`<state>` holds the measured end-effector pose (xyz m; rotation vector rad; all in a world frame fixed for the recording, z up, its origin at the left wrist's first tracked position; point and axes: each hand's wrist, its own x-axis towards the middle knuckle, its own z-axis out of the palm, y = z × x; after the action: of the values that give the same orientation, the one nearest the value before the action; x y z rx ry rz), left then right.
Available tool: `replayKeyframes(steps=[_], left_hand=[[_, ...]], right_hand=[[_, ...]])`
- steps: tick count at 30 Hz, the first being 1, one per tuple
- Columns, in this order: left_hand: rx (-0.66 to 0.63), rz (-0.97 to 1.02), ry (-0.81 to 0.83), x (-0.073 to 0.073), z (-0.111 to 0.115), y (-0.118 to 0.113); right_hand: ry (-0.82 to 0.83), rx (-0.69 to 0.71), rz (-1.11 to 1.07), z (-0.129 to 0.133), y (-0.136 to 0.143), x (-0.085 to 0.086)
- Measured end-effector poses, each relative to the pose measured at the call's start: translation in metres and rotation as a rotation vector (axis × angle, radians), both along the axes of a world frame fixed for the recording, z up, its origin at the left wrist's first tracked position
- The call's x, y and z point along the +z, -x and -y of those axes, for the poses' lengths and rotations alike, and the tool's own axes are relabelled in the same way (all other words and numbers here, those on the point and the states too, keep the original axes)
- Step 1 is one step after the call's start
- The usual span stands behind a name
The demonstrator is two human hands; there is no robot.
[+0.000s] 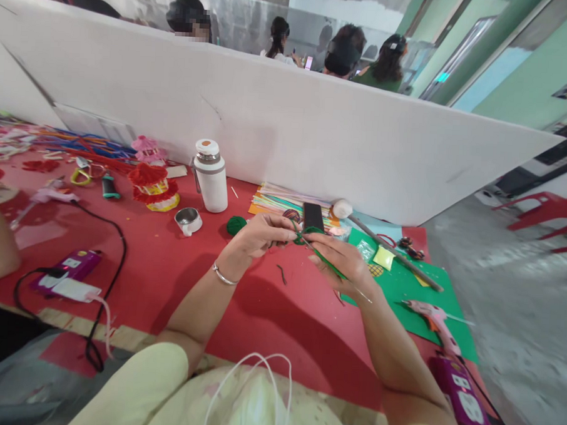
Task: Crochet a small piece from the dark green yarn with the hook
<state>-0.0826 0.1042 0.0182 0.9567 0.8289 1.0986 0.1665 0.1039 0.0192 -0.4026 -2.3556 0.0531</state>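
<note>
My left hand (pixel 264 235) pinches a small piece of dark green crochet (pixel 299 237) between thumb and fingers. In my right hand (pixel 342 260) is a crochet hook (pixel 332 266) with a green grip; its thin metal tip meets the crochet, and the other metal end sticks out by my wrist. The two hands are close together above the red table. A ball of green yarn (pixel 236 225) lies just left of my left hand. Below the hands lies a short dark yarn scrap (pixel 281 274). Exactly how the yarn loops around the hook is too small to make out.
Behind my hands are a dark phone (pixel 314 217) and a multicoloured yarn ball (pixel 291 216). A white thermos (pixel 212 178) and its metal cup (pixel 188 221) stand left. Right are a glue gun (pixel 436 322) and a purple power strip (pixel 461 392). A white partition (pixel 269 111) rises behind.
</note>
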Motion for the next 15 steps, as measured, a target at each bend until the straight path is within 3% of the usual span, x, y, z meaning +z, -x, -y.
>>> replayKeyframes(steps=[9, 15], left_hand=[[-0.016, 0.027, 0.005, -0.0051, -0.0041, -0.0005], [0.024, 0.027, -0.032, -0.0043, -0.0016, -0.0045]], right_hand=[[-0.080, -0.035, 0.094, 0.0018, -0.0015, 0.0016], [-0.016, -0.030, 0.039, 0.0038, 0.0013, 0.0005]])
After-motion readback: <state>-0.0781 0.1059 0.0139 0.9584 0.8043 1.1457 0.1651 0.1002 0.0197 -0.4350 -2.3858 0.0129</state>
